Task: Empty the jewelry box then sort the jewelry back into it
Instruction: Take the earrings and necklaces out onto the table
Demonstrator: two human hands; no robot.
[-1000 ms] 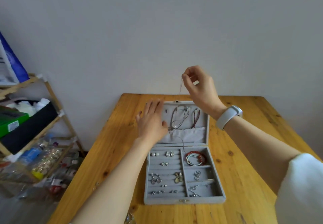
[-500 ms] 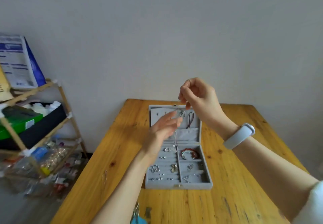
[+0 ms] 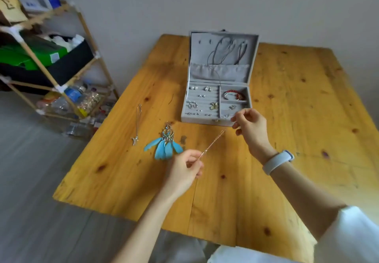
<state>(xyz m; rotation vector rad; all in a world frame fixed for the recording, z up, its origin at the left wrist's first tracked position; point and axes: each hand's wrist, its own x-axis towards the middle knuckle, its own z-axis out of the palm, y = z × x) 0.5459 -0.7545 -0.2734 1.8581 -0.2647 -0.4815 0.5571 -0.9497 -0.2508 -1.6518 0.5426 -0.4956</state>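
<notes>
A: So, why do you stretch that thin chain between both hands instead of dropping it straight down?

B: Likely so it lies straight and won't knot. Your left hand, lower middle of the frame, pinches one end with curled fingers; your right hand, just right of centre, is curled too and seems to pinch the other end, though that end is too fine to see clearly.

A: And where does it go?

B: I'd judge onto the wooden table, beside the blue feather earring and the silver necklace lying left of centre, well apart from the box.

A: The jewelry box itself?

B: Open at upper centre, lid upright, cords hanging inside the lid, rings, studs and a red bracelet in the compartments. Emptying looks barely begun
</notes>
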